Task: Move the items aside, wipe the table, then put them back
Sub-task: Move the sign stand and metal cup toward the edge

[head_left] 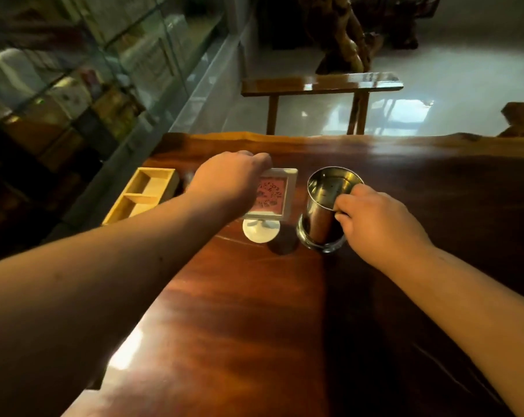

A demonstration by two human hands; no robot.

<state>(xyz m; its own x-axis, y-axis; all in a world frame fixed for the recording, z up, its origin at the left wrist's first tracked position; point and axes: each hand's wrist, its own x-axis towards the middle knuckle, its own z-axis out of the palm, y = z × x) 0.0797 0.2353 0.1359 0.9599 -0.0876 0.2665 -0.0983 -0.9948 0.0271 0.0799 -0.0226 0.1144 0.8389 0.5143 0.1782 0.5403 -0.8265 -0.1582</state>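
A white-framed sign stand (274, 195) with a pink card and a round white base stands on the dark wooden table (254, 311). My left hand (227, 179) grips the top left of its frame. To its right stands a shiny metal cylinder holder (327, 206), open at the top. My right hand (375, 221) is wrapped around its right side. A pale wooden box (140, 195) with two compartments lies at the table's far left corner, touched by neither hand.
A glossy wooden bench (320, 85) stands beyond the table's far edge on a shiny pale floor. Glass-fronted shelves (89, 70) with boxes run along the left. A dark wooden sculpture (345, 40) stands behind the bench.
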